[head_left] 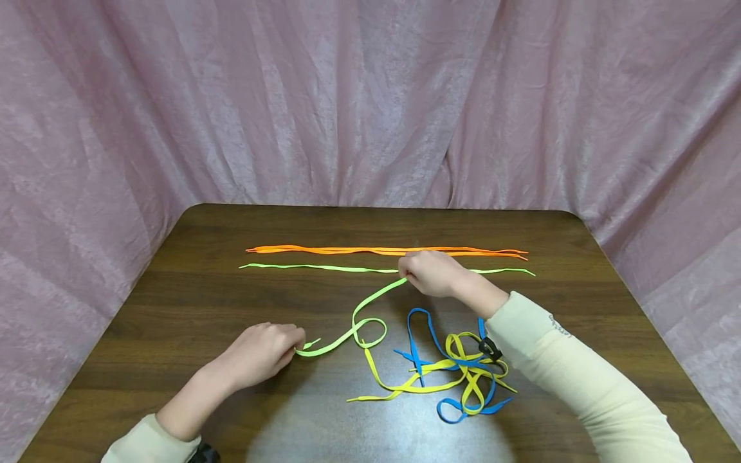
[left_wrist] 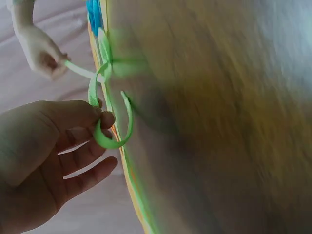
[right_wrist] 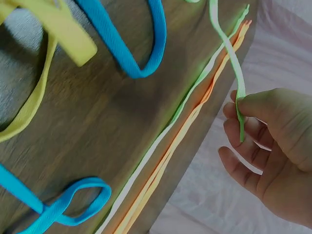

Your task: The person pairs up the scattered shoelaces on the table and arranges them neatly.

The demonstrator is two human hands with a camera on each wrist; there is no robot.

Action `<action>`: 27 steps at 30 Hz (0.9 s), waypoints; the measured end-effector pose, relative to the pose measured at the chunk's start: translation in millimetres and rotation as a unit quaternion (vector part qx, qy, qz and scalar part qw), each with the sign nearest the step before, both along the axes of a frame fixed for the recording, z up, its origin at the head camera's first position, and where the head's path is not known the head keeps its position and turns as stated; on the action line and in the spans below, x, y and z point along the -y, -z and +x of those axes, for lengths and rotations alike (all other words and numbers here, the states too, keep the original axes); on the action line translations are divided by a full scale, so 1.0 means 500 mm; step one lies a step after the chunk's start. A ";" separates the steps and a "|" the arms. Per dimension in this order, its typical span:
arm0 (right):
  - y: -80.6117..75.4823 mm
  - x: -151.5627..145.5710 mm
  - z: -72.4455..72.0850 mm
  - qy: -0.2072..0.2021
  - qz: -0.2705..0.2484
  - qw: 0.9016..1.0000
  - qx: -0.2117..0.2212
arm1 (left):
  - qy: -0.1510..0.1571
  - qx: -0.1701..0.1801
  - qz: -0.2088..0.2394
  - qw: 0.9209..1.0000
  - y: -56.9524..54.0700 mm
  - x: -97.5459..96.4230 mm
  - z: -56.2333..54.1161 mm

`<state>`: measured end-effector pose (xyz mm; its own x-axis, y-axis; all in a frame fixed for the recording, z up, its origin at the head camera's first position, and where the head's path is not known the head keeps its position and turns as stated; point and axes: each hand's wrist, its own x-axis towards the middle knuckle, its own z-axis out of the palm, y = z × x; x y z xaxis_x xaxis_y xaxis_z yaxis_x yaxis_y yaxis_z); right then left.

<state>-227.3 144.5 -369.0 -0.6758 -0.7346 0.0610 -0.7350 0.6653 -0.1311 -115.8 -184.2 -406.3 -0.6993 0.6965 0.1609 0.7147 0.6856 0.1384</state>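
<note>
A light green shoelace [head_left: 334, 343] runs slack between both hands, with a loop near its middle. My left hand [head_left: 264, 347] pinches it near one end between thumb and index finger; a short tail [left_wrist: 127, 109] curls free past the fingertips. Farther back, my right hand [head_left: 431, 273] pinches the other end, whose tip [right_wrist: 242, 131] pokes out below the thumb in the right wrist view. Behind it, a second green shoelace [head_left: 324, 267] lies stretched across the table, partly hidden by the right hand. Orange shoelaces [head_left: 341, 250] lie straight just beyond that.
Yellow shoelaces [head_left: 428, 389] and blue shoelaces [head_left: 413, 347] lie tangled at the right front of the wooden table [head_left: 191, 276], partly under the right forearm. One yellow end lies close to the green loop. A pink curtain [head_left: 347, 103] hangs behind the table.
</note>
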 end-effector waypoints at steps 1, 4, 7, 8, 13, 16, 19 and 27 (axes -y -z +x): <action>0.000 -0.004 -0.001 0.001 0.000 1.000 -0.002 | -0.005 0.005 0.004 1.000 0.001 0.006 -0.004; 0.000 -0.017 -0.002 0.006 -0.003 1.000 -0.002 | -0.021 0.018 0.011 1.000 0.008 0.023 -0.017; 0.004 -0.031 -0.004 0.014 -0.003 1.000 -0.004 | -0.034 0.021 0.007 0.999 0.011 0.038 -0.029; 0.005 -0.036 -0.004 0.016 -0.004 1.000 -0.004 | -0.037 0.019 0.005 0.999 0.012 0.042 -0.033; 0.010 -0.061 -0.006 0.032 -0.001 0.999 0.004 | -0.051 0.016 0.003 0.999 0.012 0.056 -0.051; 0.014 -0.077 -0.006 0.044 -0.001 0.999 0.008 | -0.063 0.023 0.002 0.998 0.009 0.063 -0.060; 0.020 -0.097 -0.005 0.056 -0.003 0.998 0.009 | -0.078 0.035 -0.003 0.996 0.005 0.072 -0.068; 0.051 -0.162 -0.004 0.100 -0.015 0.995 0.015 | -0.111 0.063 -0.015 0.992 0.000 0.100 -0.097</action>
<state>-229.6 225.4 -394.6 -0.8096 -0.5840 0.0588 -0.5845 0.7929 -0.1726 -164.5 -234.0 -406.3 -0.8491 0.5264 0.0440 0.5241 0.8290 0.1952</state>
